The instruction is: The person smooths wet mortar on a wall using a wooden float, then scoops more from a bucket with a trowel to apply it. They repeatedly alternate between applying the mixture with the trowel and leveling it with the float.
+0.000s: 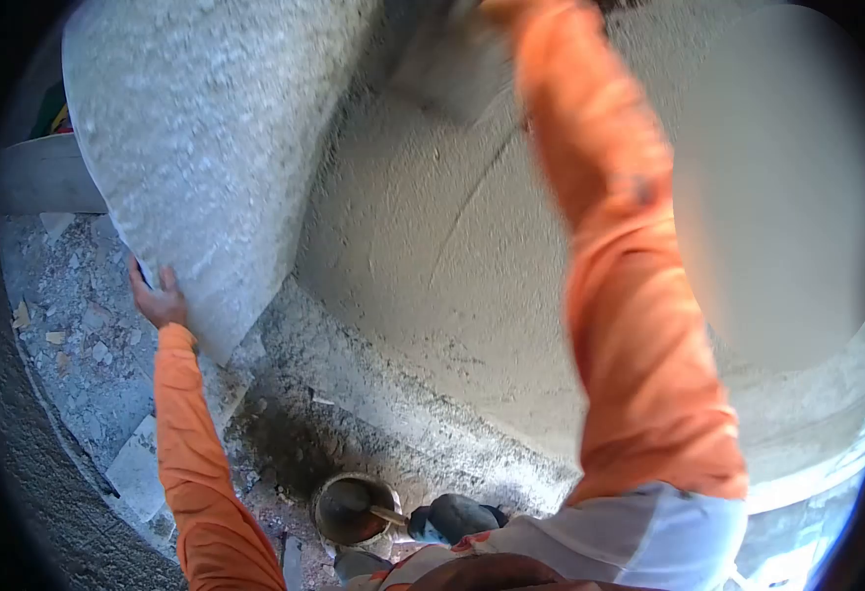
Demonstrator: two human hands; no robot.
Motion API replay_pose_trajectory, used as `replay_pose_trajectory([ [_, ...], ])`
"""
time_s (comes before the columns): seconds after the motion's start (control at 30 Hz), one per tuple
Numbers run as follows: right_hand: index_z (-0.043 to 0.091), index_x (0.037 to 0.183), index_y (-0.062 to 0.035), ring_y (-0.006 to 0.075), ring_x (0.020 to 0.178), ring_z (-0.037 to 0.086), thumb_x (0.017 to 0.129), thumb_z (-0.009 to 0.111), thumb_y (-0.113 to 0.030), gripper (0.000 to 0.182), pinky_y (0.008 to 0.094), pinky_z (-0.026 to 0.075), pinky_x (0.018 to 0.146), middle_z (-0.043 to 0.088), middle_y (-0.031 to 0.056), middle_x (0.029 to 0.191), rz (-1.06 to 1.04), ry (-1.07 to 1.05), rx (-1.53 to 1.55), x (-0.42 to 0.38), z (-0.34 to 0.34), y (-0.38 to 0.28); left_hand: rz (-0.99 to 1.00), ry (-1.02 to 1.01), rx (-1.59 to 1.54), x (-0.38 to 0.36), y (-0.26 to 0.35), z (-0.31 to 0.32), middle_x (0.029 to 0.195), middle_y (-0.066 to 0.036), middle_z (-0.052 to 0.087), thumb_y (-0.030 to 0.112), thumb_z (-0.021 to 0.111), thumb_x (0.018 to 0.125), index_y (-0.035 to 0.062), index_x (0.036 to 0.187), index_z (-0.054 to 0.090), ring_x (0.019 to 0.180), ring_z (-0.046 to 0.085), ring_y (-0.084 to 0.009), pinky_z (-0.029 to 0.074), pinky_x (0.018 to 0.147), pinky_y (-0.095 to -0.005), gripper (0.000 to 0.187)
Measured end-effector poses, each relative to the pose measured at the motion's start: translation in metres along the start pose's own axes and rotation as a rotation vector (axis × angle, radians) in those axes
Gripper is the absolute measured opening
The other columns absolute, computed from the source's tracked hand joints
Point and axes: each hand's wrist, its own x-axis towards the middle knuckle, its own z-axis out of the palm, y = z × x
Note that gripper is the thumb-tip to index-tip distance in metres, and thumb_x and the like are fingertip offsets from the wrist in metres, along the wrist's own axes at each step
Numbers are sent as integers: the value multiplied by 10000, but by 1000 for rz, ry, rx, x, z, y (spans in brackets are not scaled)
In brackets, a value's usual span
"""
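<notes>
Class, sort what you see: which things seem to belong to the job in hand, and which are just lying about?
Likely part of the job:
flat tool, blurred, at the right hand
grey wall
rough surface, left hand at its edge
bucket, perhaps, with a handle in it

Apparently just lying about:
rubble
flat piece on the floor

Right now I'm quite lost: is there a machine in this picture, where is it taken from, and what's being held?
No machine shows; someone is working with bare hands, wearing orange sleeves. The single picture comes from a camera on that person's head, looking forward and down. The left hand touches the edge of a rough pale panel. The right hand, blurred, seems to hold a flat tool at a grey surface. Below, a handle sticks out of a bucket. Rubble lies at the left.
</notes>
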Motion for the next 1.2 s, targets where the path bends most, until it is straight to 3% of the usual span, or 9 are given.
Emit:
replay_pose_trajectory([
  [0.2,129,1395,-208,450,858,576,825,560,-417,744,478,471,741,576,285,982,522,-711,-174,-375,-30,154,-28,35,-74,6,9,0,1130,-227,546,310,623,795,-35,1181,480,1062,515,-344,371,924,-369,538],
  [0.3,132,1401,-235,401,1065,508,872,484,-372,650,479,434,859,391,198,1314,336,-1209,-415,-530,-117,257,14,107,43,7,-2,5,1133,-235,546,447,598,792,-27,1173,496,1077,506,-356,379,910,-370,616],
  [0.43,165,1387,-279,395,939,580,867,480,-394,619,496,478,764,498,214,1177,49,-1401,-602,-623,-222,364,-55,66,35,17,-1,5,1160,-245,532,626,517,753,-13,1195,500,1104,487,-366,361,932,-371,777],
  [0.67,163,1394,-208,375,683,622,845,537,-306,671,441,516,567,584,237,951,21,-1178,-637,-411,-256,273,-79,112,90,13,-1,6,1175,-245,526,664,503,736,-15,1207,497,1112,485,-368,347,953,-371,826],
  [0.73,153,1393,-167,318,573,606,851,530,-305,674,411,481,467,608,208,789,-242,-908,-582,-320,-260,260,-77,119,82,11,4,5,1169,-246,529,646,512,745,-17,1203,498,1103,491,-369,353,948,-371,807],
  [0.87,407,1297,-60,213,722,565,826,583,-262,542,299,463,612,596,132,877,-531,-466,-425,-111,-288,224,-77,83,90,8,4,3,1144,-256,539,565,554,771,-24,1186,508,1078,506,-377,371,931,-371,723],
  [0.9,402,1297,-45,223,734,567,827,578,-275,552,291,464,620,600,140,897,-286,-448,-563,-51,-302,201,-41,87,88,11,-3,4,1147,-258,536,549,565,772,-25,1185,508,1080,504,-377,372,931,-371,709],
  [1.03,418,1276,-53,242,727,577,830,559,-255,509,313,473,624,599,152,907,-356,-105,-514,138,-355,136,-23,101,100,10,-15,9,1157,-255,531,511,587,775,-30,1185,505,1082,505,-367,373,930,-369,684],
  [1.2,439,1248,-62,265,719,590,833,536,-229,458,340,483,629,597,167,919,-459,-111,-495,138,-337,93,-12,123,28,11,-15,10,1167,-249,528,492,586,783,-55,1181,495,1095,500,-356,366,936,-362,682],
])
